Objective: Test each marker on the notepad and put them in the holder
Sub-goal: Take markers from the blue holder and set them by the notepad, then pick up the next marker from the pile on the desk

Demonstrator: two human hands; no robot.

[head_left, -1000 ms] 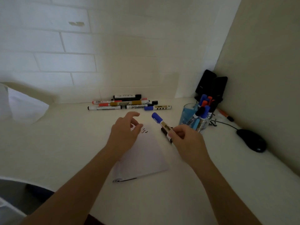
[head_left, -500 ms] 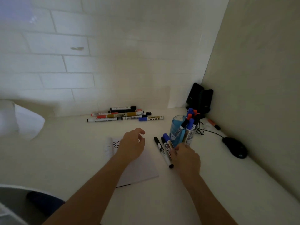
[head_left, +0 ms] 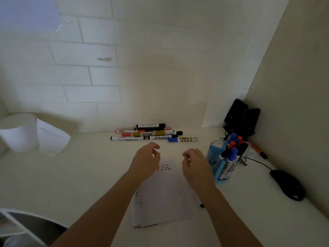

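A white notepad [head_left: 165, 198] lies on the desk with small coloured test marks near its top edge. My left hand [head_left: 146, 161] hovers over the pad's upper left, fingers loosely curled and empty. My right hand [head_left: 195, 166] hovers over the pad's upper right, also empty. Just right of it stands the blue translucent holder [head_left: 216, 154] with several blue, orange and black capped markers [head_left: 233, 150] in it. A pile of several markers [head_left: 153, 133] lies along the back wall. The black end of a marker [head_left: 201, 205] shows under my right forearm.
A black mouse [head_left: 286, 184] with its cable lies at the right. Black devices [head_left: 240, 116] stand in the corner, and an orange marker [head_left: 258, 150] lies by the side wall. A paper roll [head_left: 19, 132] sits at the far left.
My right hand set the blue marker down beside the pad and came up empty. Both hands now hover over the top of the notepad. The camera view tilted upward.
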